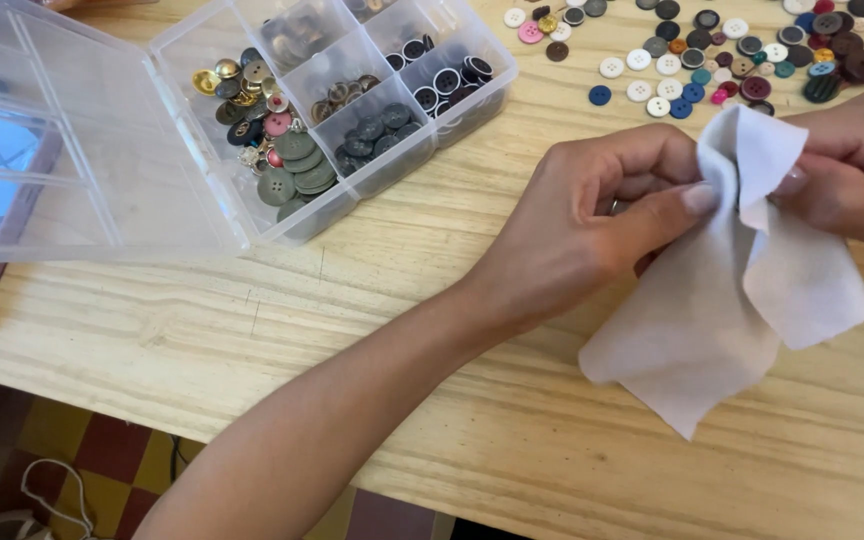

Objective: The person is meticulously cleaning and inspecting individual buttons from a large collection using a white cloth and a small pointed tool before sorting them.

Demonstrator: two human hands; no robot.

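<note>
A clear compartment box (252, 215) (lid open) sits beside loose buttons (712, 55).

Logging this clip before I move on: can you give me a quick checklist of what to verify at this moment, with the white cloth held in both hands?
1. Left hand pinches the white cloth at its top edge: ok.
2. Right hand also grips the cloth: ok.
3. Needle or thread in the cloth: cannot tell.
4. Cloth's lower end rests on the wooden table: ok.
5. Loose buttons lie apart from the cloth: ok.
6. Clear compartment box is open, sorted buttons inside: ok.
</note>
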